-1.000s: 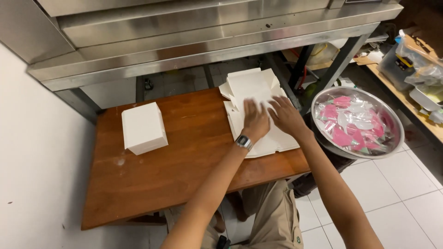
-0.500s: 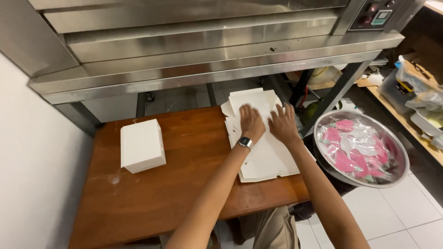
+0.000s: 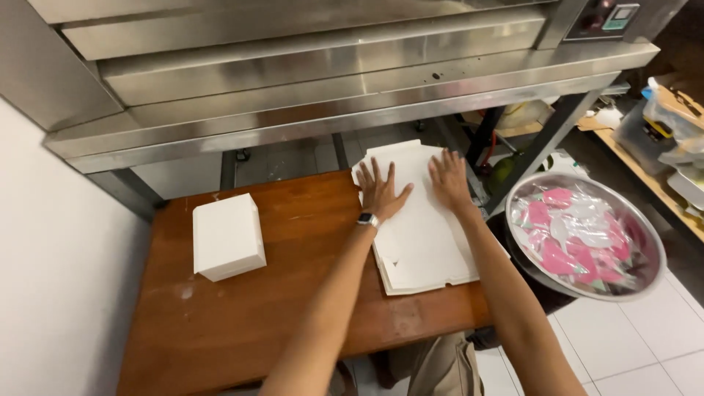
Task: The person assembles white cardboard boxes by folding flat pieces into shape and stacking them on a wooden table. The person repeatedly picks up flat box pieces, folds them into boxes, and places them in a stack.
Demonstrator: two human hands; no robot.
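Commercial kitchen or bakery: big steel deck oven [image 3: 330,66] on legs, wooden worktable [image 3: 293,308], white tiled floor [image 3: 645,337], steel bowl [image 3: 587,235] of pink packets, flat white boxes [image 3: 418,227].

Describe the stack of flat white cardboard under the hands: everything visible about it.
The stack of flat cardboard is white, thin sheets that look like unfolded boxes, with cut flaps and notched corners. It lies flat at the right end of the wooden table, its far edge overhanging the table toward the steel oven stand. The sheets are slightly fanned. The left hand and right hand both press flat on its far half, fingers spread.
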